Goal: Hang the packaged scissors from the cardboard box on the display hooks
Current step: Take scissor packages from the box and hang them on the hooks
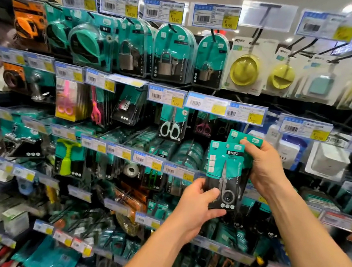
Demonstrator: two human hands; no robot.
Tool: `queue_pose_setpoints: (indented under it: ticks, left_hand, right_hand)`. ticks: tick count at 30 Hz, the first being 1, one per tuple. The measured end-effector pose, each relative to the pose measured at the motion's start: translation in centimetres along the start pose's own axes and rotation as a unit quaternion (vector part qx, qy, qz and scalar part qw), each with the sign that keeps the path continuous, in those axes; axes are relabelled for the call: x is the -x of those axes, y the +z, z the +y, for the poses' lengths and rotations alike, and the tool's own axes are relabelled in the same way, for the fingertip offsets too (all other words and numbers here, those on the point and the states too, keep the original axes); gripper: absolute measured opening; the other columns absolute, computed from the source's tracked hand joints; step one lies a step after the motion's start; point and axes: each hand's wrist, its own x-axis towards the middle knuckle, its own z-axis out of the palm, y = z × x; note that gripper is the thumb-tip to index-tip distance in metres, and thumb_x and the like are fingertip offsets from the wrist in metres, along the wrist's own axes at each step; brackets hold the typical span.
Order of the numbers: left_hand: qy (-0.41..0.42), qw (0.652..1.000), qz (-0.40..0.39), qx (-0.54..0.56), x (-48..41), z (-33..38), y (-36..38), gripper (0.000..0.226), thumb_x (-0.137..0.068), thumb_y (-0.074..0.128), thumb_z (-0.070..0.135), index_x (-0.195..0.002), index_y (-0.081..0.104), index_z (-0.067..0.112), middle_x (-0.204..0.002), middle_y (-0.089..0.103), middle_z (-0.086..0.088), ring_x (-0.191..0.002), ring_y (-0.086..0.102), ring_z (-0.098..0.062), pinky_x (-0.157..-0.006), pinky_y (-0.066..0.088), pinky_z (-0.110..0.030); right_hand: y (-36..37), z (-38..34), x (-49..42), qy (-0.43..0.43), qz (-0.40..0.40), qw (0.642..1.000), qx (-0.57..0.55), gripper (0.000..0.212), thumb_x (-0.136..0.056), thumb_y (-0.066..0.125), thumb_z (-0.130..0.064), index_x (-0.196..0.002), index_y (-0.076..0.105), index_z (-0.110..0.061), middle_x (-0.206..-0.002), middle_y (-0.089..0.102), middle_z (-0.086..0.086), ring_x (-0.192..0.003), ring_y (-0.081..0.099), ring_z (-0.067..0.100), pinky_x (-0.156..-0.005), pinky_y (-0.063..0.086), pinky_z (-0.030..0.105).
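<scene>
A teal-and-black packaged scissors [226, 165] is held upright in front of the display, its silver blades pointing up. My left hand [198, 204] grips its lower edge, thumb on the front. My right hand [264, 168] is just behind and to the right, closed on more teal packages [245, 139] whose top corners stick up above the front one. Behind them, the second row of display hooks [172, 123] carries hanging scissors packages with white and pink handles. The cardboard box is not in view.
The pegboard wall is packed with hanging goods: padlocks [169, 57] and yellow discs [244, 69] on the top row, white power adapters [325, 161] at right, price-tag rails [223, 108] sticking out in front of each row. Lower hooks hold more teal packs.
</scene>
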Motion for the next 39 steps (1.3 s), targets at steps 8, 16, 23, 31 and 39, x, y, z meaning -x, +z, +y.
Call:
queue_pose_setpoints:
  ticks: [8,16,23,31,39]
  left_hand:
    - [-0.012,1.000,0.003,-0.022,0.8,-2.6,-0.5,0.018,-0.102,0.052,0.008,-0.117,0.060,0.014,-0.119,0.070,-0.009,-0.106,0.070,-0.028,-0.072,0.061,-0.036]
    - [-0.016,0.998,0.034,-0.044,0.9,-4.0,-3.7,0.040,-0.101,0.056,0.011,-0.140,0.047,0.007,-0.136,0.058,-0.015,-0.117,0.063,-0.032,-0.068,0.060,-0.034]
    - [-0.002,0.998,0.044,-0.045,0.8,-3.7,-5.3,0.041,-0.101,0.056,0.011,-0.141,0.046,0.007,-0.134,0.060,-0.014,-0.112,0.067,-0.030,-0.069,0.060,-0.035]
    - [0.008,0.997,0.051,-0.050,1.5,-3.1,-5.3,0.020,-0.101,0.054,0.008,-0.121,0.059,0.010,-0.119,0.070,-0.012,-0.106,0.070,-0.029,-0.070,0.061,-0.037]
    - [-0.002,0.996,0.063,-0.059,1.1,-3.4,-4.7,0.019,-0.101,0.054,0.008,-0.119,0.060,0.011,-0.115,0.072,-0.012,-0.104,0.071,-0.029,-0.069,0.060,-0.036]
  right_hand:
    - [-1.8,1.9,1.3,-0.004,0.032,0.999,-0.001,0.010,-0.094,0.062,-0.001,-0.095,0.064,-0.011,-0.078,0.077,0.003,-0.067,0.073,0.017,-0.062,0.061,0.034]
    - [-2.7,0.6,1.1,-0.040,0.056,0.997,0.040,0.008,-0.095,0.064,-0.008,-0.101,0.064,-0.013,-0.091,0.076,0.007,-0.078,0.073,0.020,-0.071,0.061,0.038]
    - [0.3,-1.5,-1.4,-0.121,0.056,0.987,0.092,0.012,-0.093,0.068,-0.010,-0.098,0.068,-0.020,-0.096,0.076,0.002,-0.087,0.073,0.018,-0.081,0.060,0.038]
    - [2.0,-2.2,-3.7,-0.165,0.067,0.979,0.099,0.021,-0.093,0.068,-0.007,-0.096,0.070,-0.028,-0.100,0.074,-0.007,-0.103,0.070,0.016,-0.096,0.056,0.038]
    - [2.4,-2.1,-4.9,-0.184,0.059,0.980,0.046,0.028,-0.089,0.068,0.002,-0.088,0.072,-0.026,-0.085,0.076,-0.015,-0.085,0.070,0.003,-0.078,0.057,0.025]
